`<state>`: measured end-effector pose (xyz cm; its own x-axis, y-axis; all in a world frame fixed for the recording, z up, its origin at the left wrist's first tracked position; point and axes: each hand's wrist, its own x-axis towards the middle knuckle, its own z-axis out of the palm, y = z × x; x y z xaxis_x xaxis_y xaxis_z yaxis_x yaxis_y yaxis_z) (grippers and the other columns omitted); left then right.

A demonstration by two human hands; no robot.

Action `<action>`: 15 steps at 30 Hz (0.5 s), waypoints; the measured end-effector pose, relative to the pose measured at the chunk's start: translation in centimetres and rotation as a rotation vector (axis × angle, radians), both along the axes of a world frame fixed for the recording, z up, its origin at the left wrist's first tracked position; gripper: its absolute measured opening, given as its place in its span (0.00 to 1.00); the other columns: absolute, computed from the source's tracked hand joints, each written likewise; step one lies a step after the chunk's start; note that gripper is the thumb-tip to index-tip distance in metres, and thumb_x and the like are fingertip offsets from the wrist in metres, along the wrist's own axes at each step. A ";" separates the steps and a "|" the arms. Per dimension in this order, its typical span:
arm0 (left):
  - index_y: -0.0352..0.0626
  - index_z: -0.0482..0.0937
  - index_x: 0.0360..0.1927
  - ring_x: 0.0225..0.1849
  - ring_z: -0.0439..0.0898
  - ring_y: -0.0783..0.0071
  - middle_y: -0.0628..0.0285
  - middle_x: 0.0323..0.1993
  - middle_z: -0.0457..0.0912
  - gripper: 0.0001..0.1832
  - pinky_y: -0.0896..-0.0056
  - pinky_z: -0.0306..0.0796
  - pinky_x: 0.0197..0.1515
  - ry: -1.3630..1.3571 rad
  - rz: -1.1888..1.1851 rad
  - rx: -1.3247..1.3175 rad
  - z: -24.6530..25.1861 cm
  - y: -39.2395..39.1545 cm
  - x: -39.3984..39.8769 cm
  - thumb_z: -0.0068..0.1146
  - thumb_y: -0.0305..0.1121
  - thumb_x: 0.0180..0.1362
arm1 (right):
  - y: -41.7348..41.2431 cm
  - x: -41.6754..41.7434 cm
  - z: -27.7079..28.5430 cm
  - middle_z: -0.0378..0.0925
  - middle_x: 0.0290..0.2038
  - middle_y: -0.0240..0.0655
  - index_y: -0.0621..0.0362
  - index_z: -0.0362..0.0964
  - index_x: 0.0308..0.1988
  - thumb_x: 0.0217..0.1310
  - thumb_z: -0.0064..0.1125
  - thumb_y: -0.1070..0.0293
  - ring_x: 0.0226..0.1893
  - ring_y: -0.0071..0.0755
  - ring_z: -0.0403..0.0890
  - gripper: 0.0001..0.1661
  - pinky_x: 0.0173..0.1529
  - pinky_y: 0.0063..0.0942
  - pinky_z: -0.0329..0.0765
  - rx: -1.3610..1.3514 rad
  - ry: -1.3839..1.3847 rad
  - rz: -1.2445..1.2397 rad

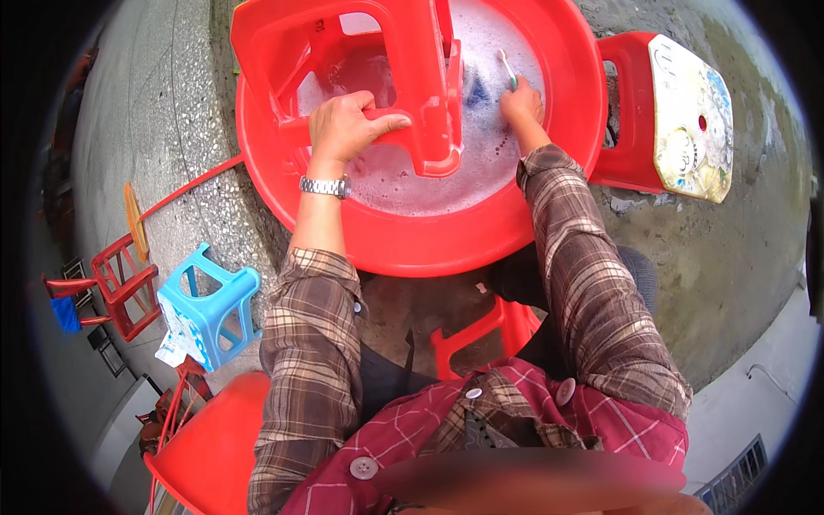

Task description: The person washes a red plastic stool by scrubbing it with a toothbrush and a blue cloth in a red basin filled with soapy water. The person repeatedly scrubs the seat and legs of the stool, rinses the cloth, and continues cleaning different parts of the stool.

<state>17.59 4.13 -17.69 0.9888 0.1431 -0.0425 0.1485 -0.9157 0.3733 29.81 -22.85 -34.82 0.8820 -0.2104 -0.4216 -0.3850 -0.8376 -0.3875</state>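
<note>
A large round red plastic basin [412, 248] filled with sudsy water lies before me. In it rests a red plastic stool [418, 71], tilted, partly over the water. My left hand [344, 129], with a metal-banded watch [325, 187] on its wrist, grips a lower bar of the stool. At the basin's right part, my right hand [523, 103] holds a toothbrush [507, 67] by its green handle, the white head pointing away from me, over the foam. Something dark blue [477, 93] shows in the water just left of that hand.
Right of the basin lies a red stool with a stained white seat [692, 122]. A light blue plastic stool [215, 299] lies on its side at left, near dark red wooden stools [125, 290]. Another red stool [489, 335] is below me; a red chair [212, 444] stands lower left.
</note>
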 end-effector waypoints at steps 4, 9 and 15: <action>0.45 0.78 0.19 0.22 0.77 0.55 0.57 0.15 0.77 0.34 0.57 0.67 0.25 0.027 0.010 -0.029 -1.7 -0.2 -0.8 0.69 0.70 0.34 | 1.5 1.5 -0.4 0.76 0.53 0.51 0.41 0.59 0.67 0.48 0.64 0.39 0.55 0.51 0.77 0.49 0.57 0.43 0.74 -0.018 -0.005 0.159; 0.44 0.85 0.28 0.30 0.83 0.55 0.55 0.23 0.83 0.37 0.57 0.74 0.32 0.132 0.061 0.003 -4.5 -1.5 -2.3 0.68 0.71 0.33 | 2.0 -4.0 -2.4 0.80 0.47 0.56 0.67 0.68 0.56 0.50 0.68 0.48 0.48 0.51 0.83 0.42 0.49 0.39 0.79 0.299 0.273 0.091; 0.42 0.85 0.31 0.30 0.83 0.54 0.53 0.25 0.83 0.36 0.57 0.74 0.33 0.106 0.093 -0.008 -4.8 -3.7 -3.3 0.69 0.69 0.36 | 2.4 -10.8 -4.2 0.81 0.30 0.44 0.74 0.75 0.40 0.51 0.64 0.68 0.21 0.40 0.81 0.20 0.19 0.38 0.72 0.700 0.338 -0.460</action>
<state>14.33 0.40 -22.54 0.9613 0.2328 -0.1473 0.2712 -0.8934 0.3582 18.98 -20.42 -39.06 0.5796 -0.1094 -0.8075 -0.8098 -0.1875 -0.5559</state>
